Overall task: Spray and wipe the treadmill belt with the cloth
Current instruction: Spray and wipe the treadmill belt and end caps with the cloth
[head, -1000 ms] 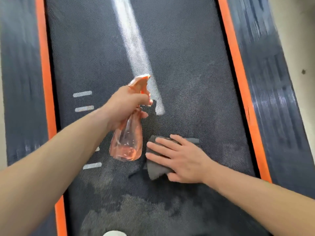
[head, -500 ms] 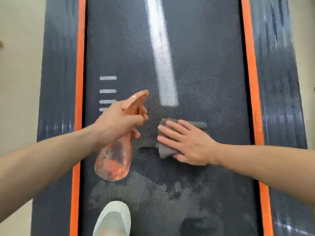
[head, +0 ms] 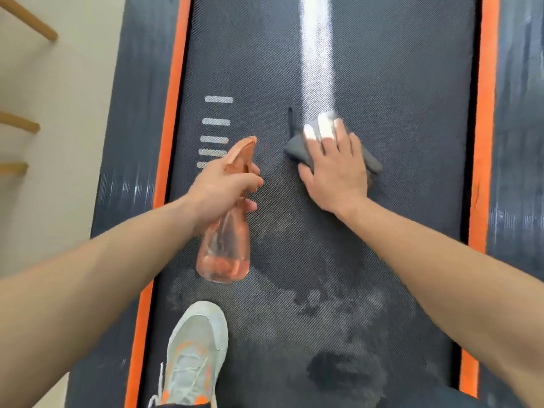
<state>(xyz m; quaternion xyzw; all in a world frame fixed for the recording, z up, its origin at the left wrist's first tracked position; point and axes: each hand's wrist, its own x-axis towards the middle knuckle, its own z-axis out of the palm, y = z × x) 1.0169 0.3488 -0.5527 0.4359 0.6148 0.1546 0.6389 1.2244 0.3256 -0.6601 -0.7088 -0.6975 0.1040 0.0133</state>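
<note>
The dark treadmill belt (head: 397, 83) runs away from me, with a bright strip of glare down its middle and damp patches near me. My left hand (head: 219, 187) grips the neck of a clear orange spray bottle (head: 225, 248), nozzle pointing up the belt. My right hand (head: 332, 166) lies flat, fingers straight, pressing a grey cloth (head: 297, 147) onto the belt at the lower end of the glare strip. The cloth shows at both sides of the hand.
Orange stripes (head: 173, 92) and dark side rails (head: 135, 113) border the belt on both sides. My pale green shoe (head: 194, 354) stands on the belt near the left edge. Wooden legs (head: 20, 122) stick out over the pale floor at far left.
My right hand has pushed the cloth up the belt into the glare strip. The view shifted, bringing my shoe and the left floor into sight. The left hand keeps hold of the bottle.
</note>
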